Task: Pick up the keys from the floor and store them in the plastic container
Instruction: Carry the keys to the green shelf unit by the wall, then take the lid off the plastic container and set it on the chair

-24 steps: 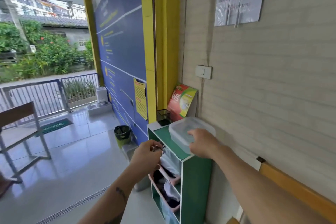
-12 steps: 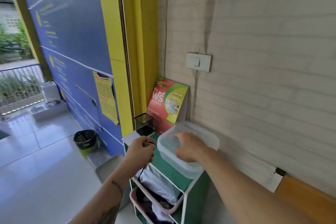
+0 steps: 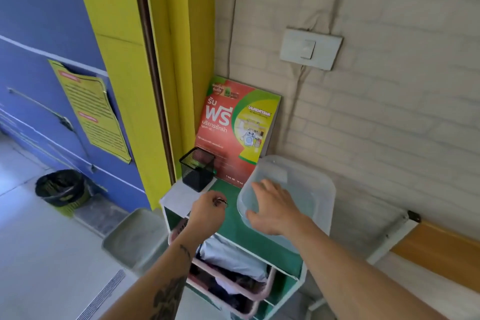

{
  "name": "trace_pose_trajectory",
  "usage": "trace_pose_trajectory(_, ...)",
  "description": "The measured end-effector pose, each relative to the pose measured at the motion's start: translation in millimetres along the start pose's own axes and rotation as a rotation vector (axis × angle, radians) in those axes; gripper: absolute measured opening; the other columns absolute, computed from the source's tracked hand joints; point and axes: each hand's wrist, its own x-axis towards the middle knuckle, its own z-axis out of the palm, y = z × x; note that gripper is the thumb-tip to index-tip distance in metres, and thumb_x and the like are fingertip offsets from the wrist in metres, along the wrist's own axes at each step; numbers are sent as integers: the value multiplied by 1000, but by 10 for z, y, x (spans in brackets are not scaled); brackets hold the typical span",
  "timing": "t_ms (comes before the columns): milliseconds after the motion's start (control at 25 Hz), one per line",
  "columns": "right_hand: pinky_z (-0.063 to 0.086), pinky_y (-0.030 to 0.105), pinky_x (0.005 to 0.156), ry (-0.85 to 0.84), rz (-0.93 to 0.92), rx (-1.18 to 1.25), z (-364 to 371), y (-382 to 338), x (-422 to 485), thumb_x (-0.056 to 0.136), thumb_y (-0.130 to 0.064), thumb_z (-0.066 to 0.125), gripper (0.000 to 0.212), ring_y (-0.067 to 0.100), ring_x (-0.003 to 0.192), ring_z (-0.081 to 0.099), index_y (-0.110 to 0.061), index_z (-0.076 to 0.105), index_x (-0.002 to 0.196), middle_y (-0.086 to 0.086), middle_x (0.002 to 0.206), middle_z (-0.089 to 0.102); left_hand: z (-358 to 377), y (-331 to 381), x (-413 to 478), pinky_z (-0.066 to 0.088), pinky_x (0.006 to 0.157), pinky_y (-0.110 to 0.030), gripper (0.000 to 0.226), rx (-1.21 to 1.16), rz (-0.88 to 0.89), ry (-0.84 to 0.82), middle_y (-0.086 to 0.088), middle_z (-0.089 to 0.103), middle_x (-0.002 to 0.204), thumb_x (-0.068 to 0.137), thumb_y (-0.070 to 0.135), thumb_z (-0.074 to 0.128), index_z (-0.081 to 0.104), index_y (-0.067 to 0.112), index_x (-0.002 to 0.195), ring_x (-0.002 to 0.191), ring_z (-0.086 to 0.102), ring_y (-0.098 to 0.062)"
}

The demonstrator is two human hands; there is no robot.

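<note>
The keys are a small cluster of dark metal with a thin ring, pinched in the curled fingers of the left hand just below the centre of the frame, held above the green top of the shelf unit. Only the ring and a sliver of metal show past the fingers.

Just to the right sits the plastic container, a translucent, cloudy rounded rectangle with soft corners and a smooth lid. The right hand lies palm down on it, fingers spread apart across the lid and the thumb hooked over its near edge, clamped on nothing.

Both forearms reach in from the bottom of the frame; the left one is tattooed.

Behind the keys stands a black wire-mesh pen holder, square and see-through. A glossy red and green laundry poster leans against the pale brick wall behind it. Lower in the frame, pink plastic baskets of crumpled cloth fill the shelf unit's compartments. At lower left a black-lined bin stands on the shiny tiled floor.
</note>
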Motion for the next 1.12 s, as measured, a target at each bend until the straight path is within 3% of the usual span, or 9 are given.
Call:
trace_pose_trajectory(400, 32, 50, 108, 114, 6, -58, 172, 1, 37, 83, -48, 53, 77, 34, 129, 34, -17, 24, 147, 9, 145, 36, 250, -185, 499, 51, 79, -36, 29, 377, 292, -78, -8, 66, 106, 84, 8, 47, 67, 15, 105, 95, 60, -28)
trace_pose_trajectory(600, 29, 50, 112, 168, -8, -76, 238, 13, 8, 85, -49, 48, 78, 33, 134, 32, -17, 21, 151, 9, 150, 33, 250, -228, 487, 40, 99, -43, 40, 484, 326, -42, 6, 61, 117, 79, 11, 49, 63, 28, 113, 115, 50, -24)
trace_pose_trajectory(720, 28, 49, 113, 178, -13, -74, 241, 14, -1, 85, -51, 50, 80, 32, 135, 31, -17, 20, 152, 9, 152, 31, 240, -214, 328, 48, 95, -43, 35, 73, 234, 50, 7, 65, 113, 82, 6, 53, 64, 28, 107, 107, 58, -20)
trace_pose_trajectory(800, 28, 48, 113, 183, -14, -92, 243, 5, -8, 84, -52, 53, 84, 32, 135, 31, -16, 19, 152, 8, 152, 30, 225, -158, 186, 54, 85, -37, 34, -311, 70, -26, 5, 69, 109, 86, 3, 55, 64, 27, 108, 91, 64, -15)
trace_pose_trajectory(880, 28, 47, 113, 187, 1, -112, 245, -16, -12, 83, -54, 55, 90, 32, 135, 31, -14, 16, 153, 10, 152, 30, 241, -137, 46, 53, 74, -31, 40, -531, -28, -135, 2, 70, 112, 88, -1, 55, 63, 28, 115, 83, 65, -17)
trace_pose_trajectory(1000, 24, 48, 116, 153, 54, -121, 246, -66, 7, 83, -56, 54, 96, 37, 141, 24, -11, 9, 154, 19, 158, 19, 272, -147, -21, 54, 83, -38, 42, -658, -109, -231, 3, 68, 118, 93, 0, 50, 60, 27, 124, 103, 66, -23)
trace_pose_trajectory(1120, 15, 51, 120, 106, 115, -137, 270, -107, 28, 84, -56, 54, 98, 44, 148, 10, -12, 2, 156, 25, 162, 5, 277, -148, 19, 55, 91, -43, 41, -657, -123, -289, 4, 68, 122, 94, 1, 49, 62, 28, 122, 108, 65, -21)
